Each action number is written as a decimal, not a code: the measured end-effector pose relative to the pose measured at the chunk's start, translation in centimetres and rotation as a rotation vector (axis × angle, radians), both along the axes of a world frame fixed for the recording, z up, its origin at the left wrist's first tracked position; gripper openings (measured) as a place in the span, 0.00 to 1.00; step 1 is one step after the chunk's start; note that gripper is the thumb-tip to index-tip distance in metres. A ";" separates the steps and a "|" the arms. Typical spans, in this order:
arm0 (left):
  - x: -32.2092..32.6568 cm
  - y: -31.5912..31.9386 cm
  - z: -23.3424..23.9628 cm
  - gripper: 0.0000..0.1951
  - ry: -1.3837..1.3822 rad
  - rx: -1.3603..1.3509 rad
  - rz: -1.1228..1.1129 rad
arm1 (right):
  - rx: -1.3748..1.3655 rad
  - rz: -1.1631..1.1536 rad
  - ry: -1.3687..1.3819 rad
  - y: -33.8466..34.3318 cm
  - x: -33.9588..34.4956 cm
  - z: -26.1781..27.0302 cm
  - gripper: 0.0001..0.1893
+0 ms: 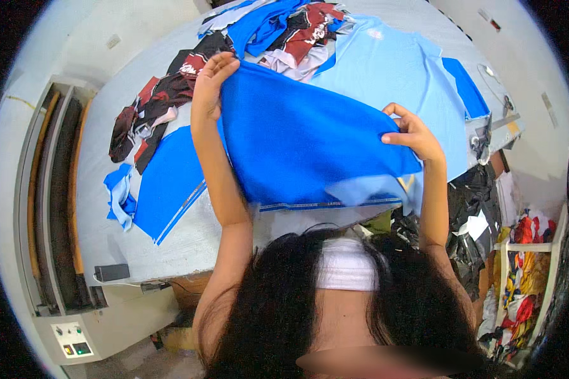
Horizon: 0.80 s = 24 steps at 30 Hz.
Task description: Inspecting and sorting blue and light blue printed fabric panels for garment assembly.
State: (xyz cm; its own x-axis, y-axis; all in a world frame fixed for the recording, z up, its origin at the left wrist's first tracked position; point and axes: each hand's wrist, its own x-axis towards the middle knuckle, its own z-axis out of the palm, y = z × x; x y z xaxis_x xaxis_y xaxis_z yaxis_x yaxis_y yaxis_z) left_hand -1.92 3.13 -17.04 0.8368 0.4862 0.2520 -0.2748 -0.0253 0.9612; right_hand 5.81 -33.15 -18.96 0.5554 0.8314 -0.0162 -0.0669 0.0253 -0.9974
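My left hand (213,83) pinches the upper left corner of a blue fabric piece (303,137) and holds it raised above the table. At its right edge, my right hand (413,131) grips the same cloth between thumb and fingers. The blue piece hangs stretched between both hands, with a printed strip bearing writing along its lower edge. Part of its lower right shows a paler blue side. Behind it lies a large light blue fabric piece (389,71), partly covered. Another blue fabric piece (170,180) with a similar edge strip lies flat beside my left forearm.
Dark red and black fabric pieces (170,102) lie heaped at the far left of the grey table (104,142). A small blue scrap (121,194) is near the left edge. A roller machine (59,199) stands left. Black plastic bags (472,213) and a cloth-filled rack (526,246) are right.
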 end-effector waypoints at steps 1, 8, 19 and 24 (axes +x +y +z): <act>0.5 0.6 -1.0 0.15 -0.013 0.004 -0.012 | 0.013 -0.077 0.077 0.2 0.2 -1.5 0.15; 2.3 -2.3 -4.1 0.22 0.185 0.646 -0.304 | -0.297 -0.420 -0.207 2.0 3.8 -8.9 0.14; 1.6 1.4 -5.7 0.18 0.543 1.049 -0.233 | 0.006 -0.005 -1.236 14.1 -5.0 -6.6 0.10; -1.6 2.1 -3.6 0.18 0.579 0.978 -0.131 | -0.002 0.338 -1.336 22.3 -12.2 -9.4 0.07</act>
State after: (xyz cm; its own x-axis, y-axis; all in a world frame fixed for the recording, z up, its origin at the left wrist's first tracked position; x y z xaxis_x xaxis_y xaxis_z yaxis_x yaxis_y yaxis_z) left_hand -3.49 5.23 -20.62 0.9803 0.1944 0.0349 0.1470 -0.8359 0.5288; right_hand -6.40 -10.86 -28.37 -0.0776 0.9285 0.3632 0.9303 0.1984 -0.3085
